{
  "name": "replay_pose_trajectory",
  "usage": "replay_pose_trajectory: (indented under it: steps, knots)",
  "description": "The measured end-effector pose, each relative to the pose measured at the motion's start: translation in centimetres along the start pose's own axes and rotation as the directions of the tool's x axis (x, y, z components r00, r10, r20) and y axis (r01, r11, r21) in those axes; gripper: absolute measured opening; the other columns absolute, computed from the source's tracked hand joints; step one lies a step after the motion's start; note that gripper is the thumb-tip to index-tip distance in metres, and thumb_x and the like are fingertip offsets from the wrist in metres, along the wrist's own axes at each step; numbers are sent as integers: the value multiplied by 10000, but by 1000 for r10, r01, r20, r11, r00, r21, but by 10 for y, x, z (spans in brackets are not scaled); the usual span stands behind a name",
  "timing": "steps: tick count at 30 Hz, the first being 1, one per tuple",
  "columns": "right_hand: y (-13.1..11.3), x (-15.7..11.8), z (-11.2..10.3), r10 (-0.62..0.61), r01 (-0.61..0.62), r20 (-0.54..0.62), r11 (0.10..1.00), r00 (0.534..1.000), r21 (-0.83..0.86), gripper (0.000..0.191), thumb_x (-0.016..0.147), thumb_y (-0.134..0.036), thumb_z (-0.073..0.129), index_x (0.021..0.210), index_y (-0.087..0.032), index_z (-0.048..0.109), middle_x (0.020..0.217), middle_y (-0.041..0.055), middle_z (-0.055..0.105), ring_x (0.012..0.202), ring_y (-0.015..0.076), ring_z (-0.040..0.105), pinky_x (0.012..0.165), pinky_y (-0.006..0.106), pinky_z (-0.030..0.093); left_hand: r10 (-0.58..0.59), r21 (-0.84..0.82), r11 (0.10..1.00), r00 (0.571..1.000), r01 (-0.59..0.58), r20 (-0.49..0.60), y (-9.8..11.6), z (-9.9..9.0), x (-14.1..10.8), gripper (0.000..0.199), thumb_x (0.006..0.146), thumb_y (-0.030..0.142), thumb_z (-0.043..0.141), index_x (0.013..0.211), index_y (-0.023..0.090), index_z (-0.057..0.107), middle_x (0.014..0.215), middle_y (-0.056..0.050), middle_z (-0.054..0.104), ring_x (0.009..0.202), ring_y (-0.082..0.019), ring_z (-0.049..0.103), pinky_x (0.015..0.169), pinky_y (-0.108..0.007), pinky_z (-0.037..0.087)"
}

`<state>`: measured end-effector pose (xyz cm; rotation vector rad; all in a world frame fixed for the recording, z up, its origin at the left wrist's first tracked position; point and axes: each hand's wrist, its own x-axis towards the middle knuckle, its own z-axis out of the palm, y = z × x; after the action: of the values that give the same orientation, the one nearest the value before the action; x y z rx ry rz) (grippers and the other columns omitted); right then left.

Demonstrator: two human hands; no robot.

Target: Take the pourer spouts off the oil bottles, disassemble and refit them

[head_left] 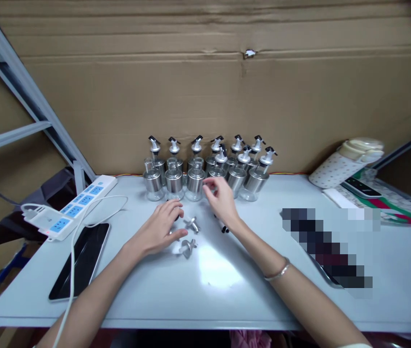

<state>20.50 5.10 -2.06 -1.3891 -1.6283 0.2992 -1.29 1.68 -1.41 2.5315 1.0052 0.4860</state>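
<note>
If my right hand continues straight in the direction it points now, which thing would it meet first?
Most likely the bottle without a spout, third from the left in the front row. Your right hand looks very near it, perhaps touching; depth is unclear in this one view.

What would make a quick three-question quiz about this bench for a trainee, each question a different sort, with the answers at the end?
1. Count: how many front-row bottles have no spout fitted?

2. Multiple choice: what are the fingertips of the right hand closest to?
A) The power strip
B) A front-row bottle
C) The dotted flask

3. Fill the gap: a bracelet circles the person's ____ arm.

Key:
1. Three, at the left end of the row.
2. B
3. right
</note>
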Motion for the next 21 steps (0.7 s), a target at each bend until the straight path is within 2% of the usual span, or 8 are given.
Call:
replay_pose_trajectory:
  steps: [2, 3, 4, 7, 10, 15, 19, 21]
  knots:
    - [0, 6, -7, 28, -21, -291, 999, 956, 27, 226, 860, -276, 480, 1047, -160, 528, 1055, 135, 524, 980, 234, 526, 842, 381, 452, 20, -1, 1000, 999, -20, -27, 1, -1, 0, 543, 900, 654, 269, 1013, 180, 508, 1296, -169, 517, 1315, -305, 372, 1085, -497, 294]
    - [1, 11, -10, 40, -23, -394, 999, 918, 47, 271, 855, -302, 495, 1086, -160, 503, 1100, 151, 503, 1030, 246, 510, 871, 393, 446, 29, -1, 1000, 999, -30, -40, 1, -2, 0, 564, 902, 657, 237, 1009, 174, 508, 1277, -173, 527, 1298, -303, 388, 1078, -494, 300]
    - [2, 16, -11, 48, -18, -445, 997, 894, 71, 317, 850, -322, 511, 1122, -163, 483, 1138, 162, 490, 1071, 253, 500, 898, 400, 439, 36, -1, 999, 998, -37, -51, 2, -2, 0, 575, 906, 654, 219, 1008, 169, 512, 1260, -175, 539, 1280, -300, 404, 1069, -490, 308]
    - [10, 34, -9, 46, 19, -402, 988, 915, 156, 427, 850, -377, 527, 1209, -164, 439, 1219, 172, 492, 1150, 254, 498, 958, 411, 426, 65, 15, 998, 996, -64, -56, 2, -1, 1, 530, 934, 599, 257, 1062, 168, 537, 1247, -155, 570, 1261, -285, 430, 1060, -476, 315]
    - [18, 48, -1, 52, 26, -361, 978, 931, 208, 482, 843, -443, 534, 1224, -163, 444, 1194, 158, 561, 1103, 256, 551, 954, 431, 437, 126, 53, 991, 992, -126, -5, 4, 4, 2, 466, 932, 548, 375, 1184, 191, 539, 1276, -121, 580, 1279, -279, 430, 1064, -466, 306]
    - [22, 56, 7, 56, 5, -365, 987, 929, 163, 449, 860, -476, 500, 1172, -153, 491, 1056, 136, 650, 957, 253, 613, 893, 452, 462, 205, 152, 964, 975, -216, 84, 17, 17, 2, 609, 783, 607, 599, 1227, 194, 542, 1256, -150, 573, 1218, -321, 486, 1068, -533, 262]
    - [19, 56, 1, -16, 60, -406, 994, 914, 95, 388, 895, -455, 446, 1141, -162, 513, 1048, 133, 644, 981, 257, 606, 896, 472, 458, 184, 184, 961, 973, -207, 138, 23, 23, 0, 383, 788, 439, 641, 1065, 174, 629, 1053, -110, 615, 997, -264, 582, 1029, -509, 310]
    - [14, 55, -7, -64, 108, -425, 991, 903, 80, 371, 912, -450, 422, 1150, -178, 506, 1050, 127, 634, 997, 257, 604, 899, 481, 458, 178, 176, 963, 973, -203, 145, 23, 22, -1, 258, 780, 361, 637, 956, 173, 656, 1009, -90, 612, 959, -242, 584, 1037, -497, 303]
